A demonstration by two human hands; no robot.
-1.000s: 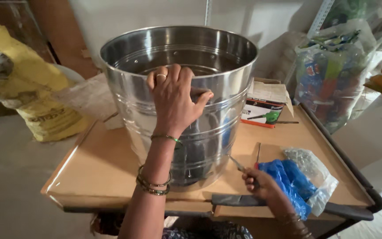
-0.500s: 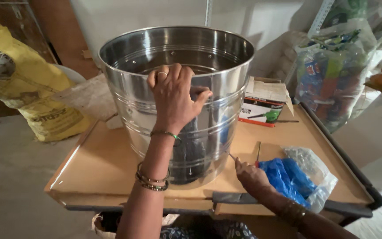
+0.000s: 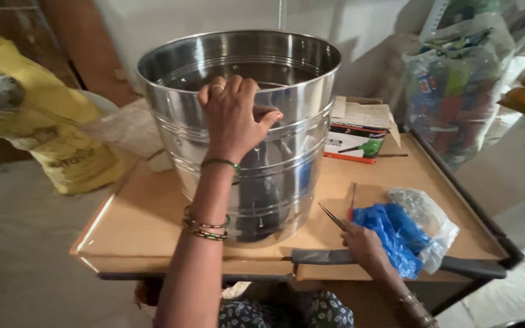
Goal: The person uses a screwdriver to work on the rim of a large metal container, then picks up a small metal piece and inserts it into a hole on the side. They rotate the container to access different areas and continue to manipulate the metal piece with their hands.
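Head view: tool tip indistinct
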